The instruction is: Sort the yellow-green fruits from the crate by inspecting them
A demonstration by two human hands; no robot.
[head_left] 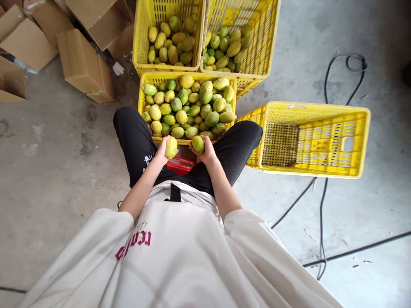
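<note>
My left hand (162, 150) is closed around a yellow-green oval fruit (171, 147), held in front of my left knee. Opposite it, my right hand (208, 150) grips a greener oval fruit (198, 144). The two fruits are apart, just above the near rim of a yellow plastic crate (235, 92) between my knees. That crate is full of similar fruits (176, 104), from deep green to yellow, some with pointed ends. The fingers behind each held fruit are partly hidden.
Two taller yellow crates (135, 38) (272, 42) with more fruit stand behind the full one. Right of my knee, an empty yellow crate (366, 141) lies near black cables (321, 214). Open cardboard boxes (80, 64) crowd the upper left. A red seat (180, 166) shows beneath me.
</note>
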